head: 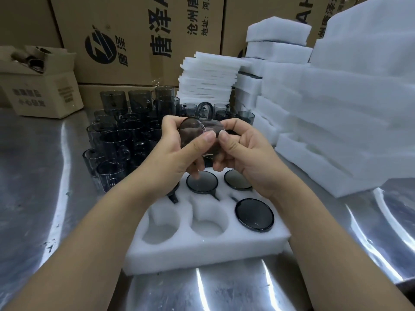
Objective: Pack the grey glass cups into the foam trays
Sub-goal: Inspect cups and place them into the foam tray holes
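count, in work: one foam tray (202,248), white, blocky, soft-edged, on the steel table (45,198). it has six round pockets in two rows of three, each with a narrow handle slot.

count, seated: three grey cups sit base up in the tray, showing as dark glossy discs: the near-right cup (254,215), the far-middle cup (202,181) and the far-right cup (238,180). your left forearm covers most of the far-left pocket. a dark handle shows at its edge, but i cannot tell whether a cup is fully seated there. the near-left and near-middle pockets show bare foam.

count, in hand: one held cup (197,133), above the tray's far row. it lies on its side with the round base facing you and the loop handle (204,110) on top. your left hand (179,153) grasps it from the left, thumb across the base and fingers curled beneath. your right hand (244,158) grasps it from the right in the same way. the two thumb tips nearly meet in front of the base.

count, waiting: the loose cups (125,135) crowd just beyond the tray's far-left corner. they are smoky clear glass, cylindrical, handled, and some stand two high. they overlap too much for an exact count, though there are well over a dozen.

beyond the tray's far edge is one stack of thin foam sheets (208,81). to the tray's right are several piles of spare foam trays (336,108). printed cardboard cartons (139,41) stand behind all of this. one small open carton (40,86) sits well to the tray's far left.
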